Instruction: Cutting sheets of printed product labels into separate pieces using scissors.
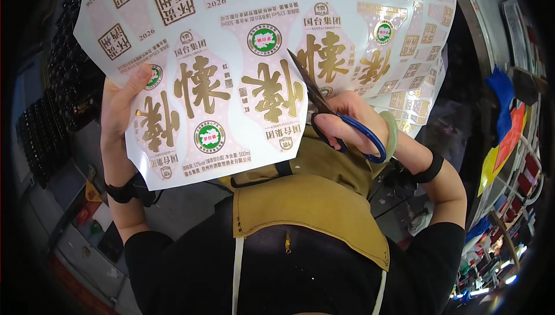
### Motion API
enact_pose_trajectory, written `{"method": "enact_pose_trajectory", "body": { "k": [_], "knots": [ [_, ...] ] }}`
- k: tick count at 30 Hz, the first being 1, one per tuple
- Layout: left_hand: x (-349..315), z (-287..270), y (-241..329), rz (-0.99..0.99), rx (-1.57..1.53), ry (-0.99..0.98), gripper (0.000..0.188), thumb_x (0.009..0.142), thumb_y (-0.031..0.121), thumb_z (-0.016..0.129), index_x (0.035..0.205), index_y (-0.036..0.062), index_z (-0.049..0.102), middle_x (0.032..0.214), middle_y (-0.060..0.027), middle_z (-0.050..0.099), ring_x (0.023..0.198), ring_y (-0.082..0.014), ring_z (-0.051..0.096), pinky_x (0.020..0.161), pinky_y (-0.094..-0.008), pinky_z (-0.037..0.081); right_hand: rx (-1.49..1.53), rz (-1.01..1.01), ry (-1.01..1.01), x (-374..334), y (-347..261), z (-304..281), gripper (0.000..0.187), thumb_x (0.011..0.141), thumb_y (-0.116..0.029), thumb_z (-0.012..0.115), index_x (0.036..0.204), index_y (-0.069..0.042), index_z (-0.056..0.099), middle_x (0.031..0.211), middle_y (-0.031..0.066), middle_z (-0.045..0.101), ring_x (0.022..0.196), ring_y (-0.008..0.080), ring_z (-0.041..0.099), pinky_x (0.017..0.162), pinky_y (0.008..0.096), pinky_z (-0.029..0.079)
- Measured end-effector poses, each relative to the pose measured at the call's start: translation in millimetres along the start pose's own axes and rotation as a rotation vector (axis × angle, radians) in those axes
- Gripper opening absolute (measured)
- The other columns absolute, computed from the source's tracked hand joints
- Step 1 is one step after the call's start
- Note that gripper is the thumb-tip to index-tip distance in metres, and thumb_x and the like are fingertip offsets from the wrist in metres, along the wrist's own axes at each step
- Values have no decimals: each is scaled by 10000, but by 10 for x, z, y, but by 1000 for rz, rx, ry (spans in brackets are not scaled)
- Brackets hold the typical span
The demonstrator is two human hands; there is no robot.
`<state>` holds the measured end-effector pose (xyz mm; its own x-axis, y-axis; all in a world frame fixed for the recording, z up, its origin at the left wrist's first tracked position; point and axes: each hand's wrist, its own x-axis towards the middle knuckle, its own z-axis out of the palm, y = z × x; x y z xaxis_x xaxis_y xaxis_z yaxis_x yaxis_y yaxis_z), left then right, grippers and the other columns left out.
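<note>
Pinched one pink-and-white, gold-printed sheet [234,78] by its left edge in the left hand [120,104], held up before the tan apron [312,211], and gripped one pair of dark-bladed, blue-handled scissors [315,98] in the curled right hand [354,119], points lying over the printed face.

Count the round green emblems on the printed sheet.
5: left emblem by the left hand; lower emblem; upper-middle emblem; upper-right emblem; partly hidden emblem by the right hand. The curled printed sheet may hide more.
</note>
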<state>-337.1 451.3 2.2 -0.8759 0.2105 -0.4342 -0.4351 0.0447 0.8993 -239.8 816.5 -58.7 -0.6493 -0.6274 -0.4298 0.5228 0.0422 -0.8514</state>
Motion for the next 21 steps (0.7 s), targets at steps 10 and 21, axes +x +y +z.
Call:
{"method": "enact_pose_trajectory", "body": {
  "k": [10, 21],
  "knots": [
    [-77, -95, -65, -35, 12, 38, 317, 934, 55, 581, 1215, -84, 539, 1137, -175, 645, 953, -193, 667, 807, -298, 548, -267, 58, -31, 87, -97, -46, 461, 927, -388, 597, 717, 22, 573, 543, 72, 510, 524, 125, 520, 501, 305, 411],
    [-146, -29, -98, 14, 44, 59, 316, 923, 57, 597, 1207, -75, 553, 1121, -161, 652, 955, -178, 656, 810, -286, 528, -96, -27, -105, 169, -18, 11, 358, 891, -242, 497, 700, 57, 543, 591, 88, 571, 573, 169, 582, 551, 303, 474]
  ]
}}
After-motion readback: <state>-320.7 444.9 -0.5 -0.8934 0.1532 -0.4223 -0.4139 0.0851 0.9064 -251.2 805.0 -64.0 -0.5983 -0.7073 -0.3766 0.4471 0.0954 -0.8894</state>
